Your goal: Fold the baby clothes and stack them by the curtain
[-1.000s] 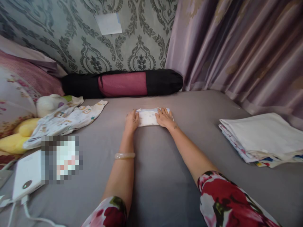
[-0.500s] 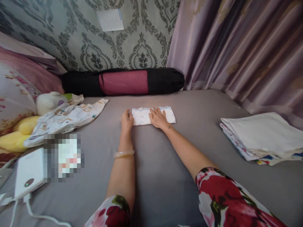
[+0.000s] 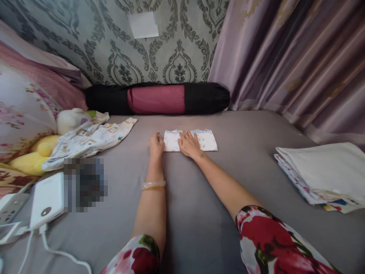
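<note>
A small folded white cloth [image 3: 208, 141], with faint prints and a light-blue far edge, lies flat on the grey bedsheet. My right hand [image 3: 189, 144] rests palm down on its middle, fingers stretched out and a little spread. At the cloth's left end is my left hand [image 3: 156, 145], turned on its side, with curled fingers and the thumb against the edge. Its fingertips are partly hidden, but it appears to pinch that end. Thin white ties or loops show along the far edge.
On the right lies a stack of folded cloths [image 3: 327, 167]. A printed garment [image 3: 94, 137] lies by plush toys [image 3: 45, 146] at left, near a white power bank [image 3: 47, 199] with cables and a power strip [image 3: 13, 207]. A black-and-maroon bolster-shaped bag [image 3: 156, 99] lines the wall.
My right hand has slid slightly left along the cloth, still flat. My left hand stays at the left end. The whole view has shifted, with things appearing further right.
</note>
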Motion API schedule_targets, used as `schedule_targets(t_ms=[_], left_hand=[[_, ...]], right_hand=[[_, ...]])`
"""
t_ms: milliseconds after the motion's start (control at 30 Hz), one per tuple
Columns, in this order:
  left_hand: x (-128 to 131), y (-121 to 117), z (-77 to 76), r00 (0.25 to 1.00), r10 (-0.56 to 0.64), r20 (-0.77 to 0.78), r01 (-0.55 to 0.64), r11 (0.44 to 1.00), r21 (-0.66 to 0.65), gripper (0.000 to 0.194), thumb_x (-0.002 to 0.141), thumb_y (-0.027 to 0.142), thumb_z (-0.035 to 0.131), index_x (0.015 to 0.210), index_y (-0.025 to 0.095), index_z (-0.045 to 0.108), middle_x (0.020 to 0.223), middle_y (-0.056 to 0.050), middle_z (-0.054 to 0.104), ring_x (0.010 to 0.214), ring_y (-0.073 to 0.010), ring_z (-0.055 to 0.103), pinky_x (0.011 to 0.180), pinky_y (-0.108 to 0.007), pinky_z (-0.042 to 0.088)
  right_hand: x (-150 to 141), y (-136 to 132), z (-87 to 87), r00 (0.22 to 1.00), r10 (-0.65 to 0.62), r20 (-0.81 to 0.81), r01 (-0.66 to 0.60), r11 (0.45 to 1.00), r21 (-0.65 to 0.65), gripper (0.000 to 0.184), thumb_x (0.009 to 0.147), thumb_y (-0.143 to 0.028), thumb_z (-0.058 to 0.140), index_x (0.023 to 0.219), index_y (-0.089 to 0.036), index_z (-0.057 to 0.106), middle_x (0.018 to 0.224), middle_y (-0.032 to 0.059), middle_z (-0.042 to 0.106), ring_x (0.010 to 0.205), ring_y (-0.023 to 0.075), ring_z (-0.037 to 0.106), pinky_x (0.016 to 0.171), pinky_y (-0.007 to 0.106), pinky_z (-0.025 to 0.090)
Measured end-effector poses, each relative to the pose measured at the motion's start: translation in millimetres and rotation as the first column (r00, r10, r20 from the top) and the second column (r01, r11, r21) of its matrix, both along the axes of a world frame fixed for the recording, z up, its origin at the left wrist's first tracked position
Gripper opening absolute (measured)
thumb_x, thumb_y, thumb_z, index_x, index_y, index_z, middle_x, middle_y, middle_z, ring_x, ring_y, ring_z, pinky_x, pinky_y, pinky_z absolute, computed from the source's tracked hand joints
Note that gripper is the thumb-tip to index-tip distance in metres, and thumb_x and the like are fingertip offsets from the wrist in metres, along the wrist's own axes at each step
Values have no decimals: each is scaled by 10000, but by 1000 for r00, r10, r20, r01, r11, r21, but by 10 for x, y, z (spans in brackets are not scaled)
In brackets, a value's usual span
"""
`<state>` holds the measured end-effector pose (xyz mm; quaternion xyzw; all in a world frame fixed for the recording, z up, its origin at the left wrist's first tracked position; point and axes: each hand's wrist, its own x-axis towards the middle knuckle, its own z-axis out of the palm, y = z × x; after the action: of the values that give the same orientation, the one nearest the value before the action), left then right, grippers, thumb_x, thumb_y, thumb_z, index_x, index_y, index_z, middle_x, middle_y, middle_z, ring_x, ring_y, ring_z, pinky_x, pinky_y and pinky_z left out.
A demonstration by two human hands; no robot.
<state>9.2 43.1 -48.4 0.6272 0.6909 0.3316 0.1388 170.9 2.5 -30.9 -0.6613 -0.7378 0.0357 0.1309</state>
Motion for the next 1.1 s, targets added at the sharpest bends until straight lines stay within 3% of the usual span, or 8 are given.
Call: schedule_targets(t_ms=[167, 267, 567, 767, 933, 1100], left_hand=[[-3, -10, 29, 1000, 0, 8, 0, 1000, -29, 435, 895, 188, 381, 1283, 106, 562, 1280, -148, 620, 1197, -231, 569, 1030, -345, 427], [-4, -10, 34, 1000, 7, 7, -7, 999, -33, 429, 900, 184, 379, 1283, 111, 560, 1276, -150, 621, 1199, -232, 567, 1032, -352, 420], [-13, -23, 44, 1000, 8, 1, -8, 999, -46, 439, 901, 168, 369, 1291, 81, 550, 1275, -169, 616, 1208, -233, 561, 1029, -348, 419], [-10, 1, 6, 999, 33, 18, -33, 999, -2, 438, 882, 169, 364, 1259, 104, 579, 1255, -152, 634, 1192, -227, 573, 1027, -345, 425], [-46, 26, -7, 992, 121, 32, -121, 993, -5, 422, 877, 171, 367, 1223, 125, 603, 1207, -138, 663, 1153, -235, 597, 1009, -359, 440], [-71, 3, -5, 981, 191, 37, -189, 981, -47, 416, 917, 197, 336, 1242, 127, 585, 1227, -139, 648, 1167, -222, 586, 996, -335, 443]], right_hand=[[-29, 20, 83, 1000, -9, 26, 10, 999, -44, 528, 984, -337, 275, 1443, -113, 409, 1515, 125, 376, 1415, 284, 258, 1147, 508, 128], [-127, 37, 137, 999, 9, 44, -9, 1000, -8, 524, 977, -317, 297, 1429, -83, 422, 1522, 141, 357, 1426, 285, 229, 1154, 509, 86], [-292, 70, -14, 999, 26, 18, -27, 1000, 10, 549, 983, -346, 275, 1458, -89, 370, 1539, 124, 328, 1427, 256, 236, 1156, 467, 112], [-316, 83, 94, 1000, 22, 17, -21, 998, -53, 549, 977, -334, 295, 1457, -79, 368, 1544, 144, 310, 1433, 271, 221, 1155, 490, 106], [-497, 104, 115, 991, 130, -17, -130, 991, 37, 541, 989, -330, 269, 1464, -83, 354, 1546, 130, 312, 1439, 241, 208, 1167, 454, 90], [-638, 96, 11, 981, 192, -28, -192, 981, 16, 527, 988, -322, 248, 1441, -95, 393, 1548, 116, 312, 1434, 234, 226, 1158, 431, 151]])
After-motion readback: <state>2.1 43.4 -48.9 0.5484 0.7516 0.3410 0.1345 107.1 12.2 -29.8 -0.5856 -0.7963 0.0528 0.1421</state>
